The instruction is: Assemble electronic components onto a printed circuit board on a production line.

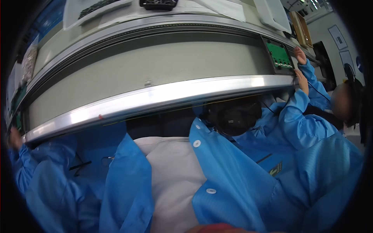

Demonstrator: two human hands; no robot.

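Note:
Neither of my hands can be made out. My open blue coat [233, 182] with white buttons hangs over a pale shirt [171, 167]. At the bottom edge, a blurred reddish, skin-toned shape [213, 228] shows only in part; I cannot tell what it is. Ahead of me runs a long grey conveyor belt [155, 64] between metal rails. On its right end lies a green circuit board [278, 55] in a dark frame. Two hands of a person on the right, one hand [300, 55] beyond the other hand [302, 82], are beside that frame.
Another blue-sleeved hand [15, 138] is at the belt's far left end. The near metal rail [167, 91] crosses in front of me. Beyond the belt stand a white tray [105, 11] of dark parts and a black container [158, 4]. A black bag-like object [235, 116] is below the rail.

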